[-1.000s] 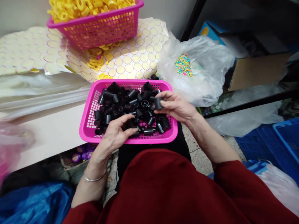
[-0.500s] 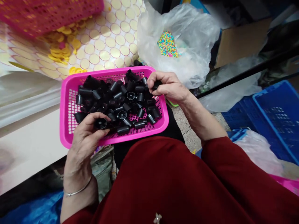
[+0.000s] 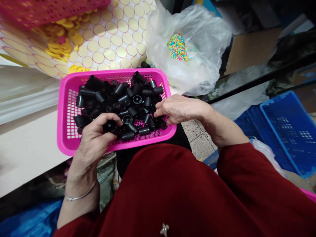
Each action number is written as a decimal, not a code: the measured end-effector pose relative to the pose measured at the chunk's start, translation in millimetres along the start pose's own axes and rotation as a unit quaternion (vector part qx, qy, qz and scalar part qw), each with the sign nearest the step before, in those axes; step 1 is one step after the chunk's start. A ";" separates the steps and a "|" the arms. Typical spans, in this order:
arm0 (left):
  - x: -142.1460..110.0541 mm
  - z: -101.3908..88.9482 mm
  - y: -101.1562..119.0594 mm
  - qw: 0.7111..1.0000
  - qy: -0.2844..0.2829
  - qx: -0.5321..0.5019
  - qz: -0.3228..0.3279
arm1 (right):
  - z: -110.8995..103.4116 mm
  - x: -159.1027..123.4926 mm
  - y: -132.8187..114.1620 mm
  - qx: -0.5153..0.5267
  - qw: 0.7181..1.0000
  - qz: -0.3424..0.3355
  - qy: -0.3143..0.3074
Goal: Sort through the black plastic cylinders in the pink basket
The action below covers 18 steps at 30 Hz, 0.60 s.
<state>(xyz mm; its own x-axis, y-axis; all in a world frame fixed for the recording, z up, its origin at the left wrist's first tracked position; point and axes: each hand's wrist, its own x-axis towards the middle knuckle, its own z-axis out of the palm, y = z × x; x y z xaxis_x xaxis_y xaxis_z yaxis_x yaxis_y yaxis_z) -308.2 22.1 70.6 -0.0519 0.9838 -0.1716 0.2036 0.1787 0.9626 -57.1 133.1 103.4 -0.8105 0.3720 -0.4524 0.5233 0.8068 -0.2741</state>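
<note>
Circle-printed sheet (image 3: 108, 41), upper left — below, my left hand (image 3: 95, 140) clamped on a black cylinder (image 3: 110, 126), right hand (image 3: 181, 108) — grip unclear.

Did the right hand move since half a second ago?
Yes. Judged against the plastic bag, the right hand has moved away from it, toward the person's red shirt.

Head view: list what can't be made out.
In the head view:
Front basket: black pieces cover most of its floor.
Right hand: its own back partly hides the grip; whether it holds anything is unclear.
Upper basket: the top edge cuts off its upper part.
</note>
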 end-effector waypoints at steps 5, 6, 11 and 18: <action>5.3 14.6 7.2 0.999 0.000 0.034 -0.009 | 2.8 9.2 -3.6 -0.063 0.997 0.038 0.013; 6.4 18.5 9.6 0.999 -0.003 0.039 -0.013 | 4.6 12.7 -6.9 -0.076 0.996 0.045 0.016; 10.1 35.6 14.1 0.998 0.005 0.055 0.000 | 15.6 28.9 -18.7 -0.061 0.996 0.045 0.042; 11.8 44.0 3.6 1.000 0.017 -0.010 -0.001 | 36.3 18.8 11.2 0.233 0.938 -0.081 0.242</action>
<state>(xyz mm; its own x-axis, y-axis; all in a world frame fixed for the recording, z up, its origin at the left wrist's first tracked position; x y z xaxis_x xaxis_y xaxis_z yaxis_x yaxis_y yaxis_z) -265.0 35.1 62.8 -0.0854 0.9822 -0.1675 0.1829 0.1807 0.9664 -57.0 132.4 61.0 -0.8548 0.5179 0.0341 0.3501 0.6238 -0.6987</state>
